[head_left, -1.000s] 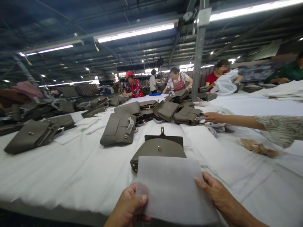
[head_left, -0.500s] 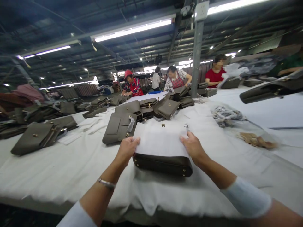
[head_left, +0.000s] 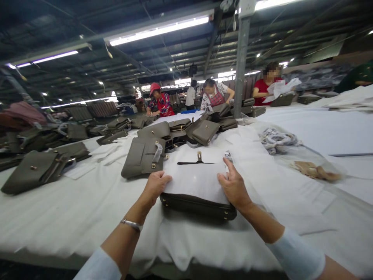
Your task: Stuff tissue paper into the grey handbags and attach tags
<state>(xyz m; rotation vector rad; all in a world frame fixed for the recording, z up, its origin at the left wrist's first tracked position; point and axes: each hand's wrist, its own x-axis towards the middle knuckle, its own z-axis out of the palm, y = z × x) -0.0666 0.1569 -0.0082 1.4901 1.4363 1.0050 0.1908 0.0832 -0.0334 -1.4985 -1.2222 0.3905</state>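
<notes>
A dark olive handbag [head_left: 198, 206] lies on the cloth-covered table in front of me, its studded base facing me. Over its upper face is a white sheet [head_left: 194, 181]. Beyond the sheet's top edge, a gold clasp [head_left: 199, 156] and a thin dark strip of the bag show. My left hand [head_left: 155, 187] pinches the sheet's left edge, thumb on top. At the right edge, my right hand [head_left: 235, 186] has its thumb on the sheet and its index finger stretched toward a plastic-wrapped fitting [head_left: 228, 156]; its other fingers are partly hidden.
Another olive handbag [head_left: 142, 157] lies beside my left hand, with a pile of bags [head_left: 204, 132] behind. More bags [head_left: 35, 169] lie at left. Wrapped straps [head_left: 278, 140] and brown pieces [head_left: 317, 171] are at right. Co-workers stand beyond a metal post [head_left: 241, 70].
The sheet has shifted slightly toward me, baring a dark strip below the clasp. My right index finger has straightened upward. The bag held up at the far right has left the view.
</notes>
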